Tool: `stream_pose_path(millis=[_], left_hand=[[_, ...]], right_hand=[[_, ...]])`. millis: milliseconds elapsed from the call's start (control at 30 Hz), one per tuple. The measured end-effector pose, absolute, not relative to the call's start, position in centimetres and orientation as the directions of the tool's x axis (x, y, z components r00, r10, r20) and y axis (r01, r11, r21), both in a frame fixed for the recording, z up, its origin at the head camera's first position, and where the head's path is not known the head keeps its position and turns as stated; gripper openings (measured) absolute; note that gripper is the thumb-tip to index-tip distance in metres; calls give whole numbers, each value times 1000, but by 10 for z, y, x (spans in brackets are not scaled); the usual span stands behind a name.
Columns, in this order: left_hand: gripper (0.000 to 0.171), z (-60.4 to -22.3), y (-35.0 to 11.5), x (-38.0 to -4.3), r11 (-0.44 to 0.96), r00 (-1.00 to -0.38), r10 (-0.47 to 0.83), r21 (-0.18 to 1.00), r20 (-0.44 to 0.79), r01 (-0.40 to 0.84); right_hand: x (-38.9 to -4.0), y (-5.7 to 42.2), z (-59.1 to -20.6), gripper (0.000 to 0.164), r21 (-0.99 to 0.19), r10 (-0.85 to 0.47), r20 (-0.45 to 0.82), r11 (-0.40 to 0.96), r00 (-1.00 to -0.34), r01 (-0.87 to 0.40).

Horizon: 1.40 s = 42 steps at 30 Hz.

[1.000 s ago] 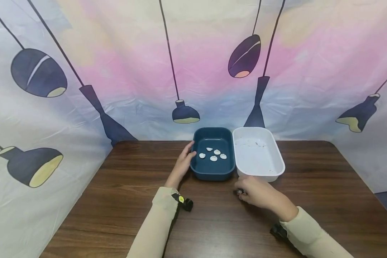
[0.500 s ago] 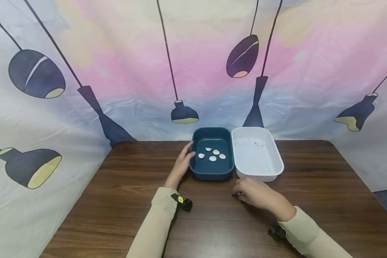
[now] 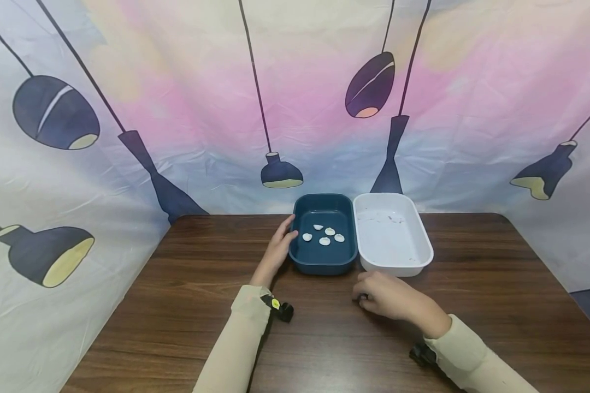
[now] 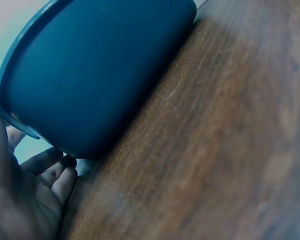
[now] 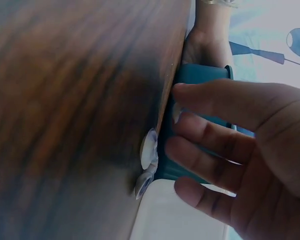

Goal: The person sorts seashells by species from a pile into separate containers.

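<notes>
My left hand [image 3: 277,252] rests against the left side of the teal tray [image 3: 319,269]; its fairly straight fingers touch the wall and rim. Several small white seashells [image 3: 325,241] lie on that tray's floor. Just in front of the white tray [image 3: 398,262], my right hand [image 3: 390,295] is low over the table. Between its thumb and index fingertips the right wrist view shows a small pale seashell [image 5: 177,113], pinched. Beside these fingers two more seashells, a larger white one [image 5: 149,149] and a smaller one [image 5: 144,185], lie on the table; the hand hides them in the head view.
Both trays stand side by side at the back of the brown wooden table [image 3: 319,338]. Small dark specks dot the white tray's floor. A hanging cloth [image 3: 201,109] printed with lamps rises behind the table edge.
My right hand has shifted slightly left and toward me, its fingers closing in a little. The left hand stays at the teal tray, and the shells inside it have not moved.
</notes>
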<state>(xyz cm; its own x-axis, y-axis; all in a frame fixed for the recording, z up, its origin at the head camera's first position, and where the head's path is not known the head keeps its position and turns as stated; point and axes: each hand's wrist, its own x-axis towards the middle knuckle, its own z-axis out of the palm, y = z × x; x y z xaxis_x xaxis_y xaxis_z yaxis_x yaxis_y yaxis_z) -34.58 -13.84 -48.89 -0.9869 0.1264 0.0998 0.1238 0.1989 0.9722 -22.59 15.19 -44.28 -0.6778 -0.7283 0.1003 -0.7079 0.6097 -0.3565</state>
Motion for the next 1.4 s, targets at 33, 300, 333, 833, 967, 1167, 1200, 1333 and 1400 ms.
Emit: stream_pose_path(millis=[33, 300, 333, 833, 967, 1167, 1200, 1333, 1400], left_hand=[[55, -489, -138, -346, 198, -987, 126, 972, 100, 124], [55, -490, -138, -344, 206, -989, 119, 972, 86, 109], [55, -490, -138, -344, 206, -990, 117, 973, 84, 107], [55, -488, -139, -342, 197, -989, 124, 975, 78, 102], [54, -487, -138, -343, 208, -990, 120, 973, 71, 95], [54, -486, -139, -344, 202, -989, 121, 974, 81, 104], [54, -486, -139, -344, 202, -989, 122, 974, 80, 103], [55, -486, -138, -343, 208, -988, 127, 972, 85, 111], [55, -486, -138, -343, 207, -988, 127, 972, 89, 114]], right_hand=[[-226, 152, -443, 16, -362, -732, 100, 604, -674, -710], [-228, 158, -437, 14, -444, -761, 98, 544, -642, -712], [-228, 159, -435, 14, -452, -758, 100, 543, -645, -708], [-245, 178, -397, 19, -428, -772, 177, 498, -610, -754], [-253, 181, -388, 21, -431, -784, 182, 478, -593, -765], [-269, 182, -374, 19, -447, -753, 151, 526, -641, -724], [-272, 182, -372, 18, -448, -746, 143, 537, -650, -715], [-282, 182, -368, 18, -447, -720, 116, 578, -684, -683], [-288, 183, -369, 17, -444, -713, 106, 590, -693, -675]])
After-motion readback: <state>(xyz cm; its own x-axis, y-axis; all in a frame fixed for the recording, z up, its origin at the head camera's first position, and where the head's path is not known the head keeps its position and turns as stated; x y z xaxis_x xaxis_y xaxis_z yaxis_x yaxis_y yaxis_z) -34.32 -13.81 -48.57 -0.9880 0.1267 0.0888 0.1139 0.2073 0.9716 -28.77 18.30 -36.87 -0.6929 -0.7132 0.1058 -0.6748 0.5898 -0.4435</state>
